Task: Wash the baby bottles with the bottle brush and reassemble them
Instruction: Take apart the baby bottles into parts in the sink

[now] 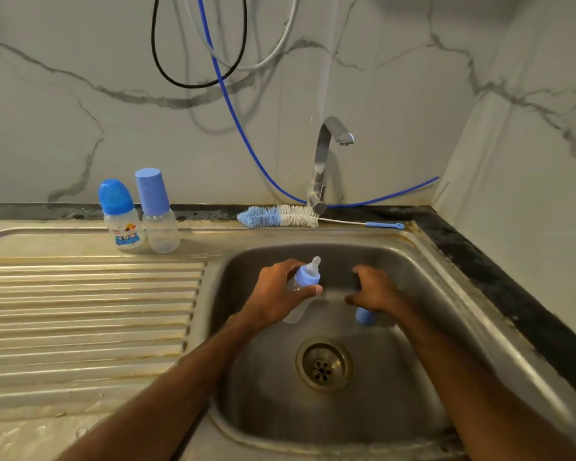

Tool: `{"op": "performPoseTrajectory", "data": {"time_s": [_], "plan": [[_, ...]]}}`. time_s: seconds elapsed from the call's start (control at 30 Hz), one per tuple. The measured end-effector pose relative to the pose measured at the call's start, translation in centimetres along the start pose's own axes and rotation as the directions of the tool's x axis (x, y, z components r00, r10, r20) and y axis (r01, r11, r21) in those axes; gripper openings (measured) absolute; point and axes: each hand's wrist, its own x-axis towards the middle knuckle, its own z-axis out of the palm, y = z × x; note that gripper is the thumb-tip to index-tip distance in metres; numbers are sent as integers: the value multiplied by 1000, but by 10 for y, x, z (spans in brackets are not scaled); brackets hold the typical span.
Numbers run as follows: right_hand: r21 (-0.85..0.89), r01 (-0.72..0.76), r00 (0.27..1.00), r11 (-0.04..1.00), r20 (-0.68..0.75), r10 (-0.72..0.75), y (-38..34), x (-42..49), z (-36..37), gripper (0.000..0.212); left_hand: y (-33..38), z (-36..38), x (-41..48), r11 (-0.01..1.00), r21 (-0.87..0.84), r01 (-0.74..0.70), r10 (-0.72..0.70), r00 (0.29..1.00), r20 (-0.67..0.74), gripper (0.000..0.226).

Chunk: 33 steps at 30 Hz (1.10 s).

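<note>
Over the steel sink basin (pixel 413 377) my left hand (pixel 273 297) grips a clear baby bottle (pixel 300 306) with a blue collar and a pale teat, tilted to the right. My right hand (pixel 374 291) hovers beside it with fingers curled, and a blue cap (pixel 365 316) shows just under its palm; whether the hand holds the cap I cannot tell. Two capped bottles stand at the back of the drainboard: a printed one (pixel 122 216) and a plain one (pixel 158 212). The blue and white bottle brush (pixel 281 216) lies on the sink's back rim.
A chrome tap (pixel 325 161) rises behind the basin, its spout turned right, no water running. The drain (pixel 324 366) sits in the basin's middle. The ribbed drainboard (pixel 80 311) stretches left, wet in places. Black, blue and grey hoses (pixel 233 104) hang on the marble wall.
</note>
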Motion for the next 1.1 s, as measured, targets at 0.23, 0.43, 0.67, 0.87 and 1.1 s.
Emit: {"op": "performPoseTrajectory", "data": {"time_s": [0.23, 0.43, 0.67, 0.87, 1.1], "plan": [[802, 87, 937, 591, 135, -321, -54, -40, -29, 33, -3, -4, 0, 998, 60, 7, -1, 995, -101, 46], [771, 211, 972, 600, -101, -211, -67, -46, -14, 41, 1, -6, 1, 986, 139, -91, 105, 990, -97, 50], [825, 233, 971, 515, -174, -162, -64, -40, -20, 34, 6, -4, -3, 983, 181, -17, 26, 998, -49, 77], [822, 229, 971, 521, -153, -186, -58, -37, -28, 34, 10, -8, -4, 986, 169, -8, 8, 1000, 0, 67], [807, 268, 951, 527, -135, -277, -50, -36, -38, 28, 14, -16, 0, 1000, -31, 1, 4, 989, 149, 53]]}}
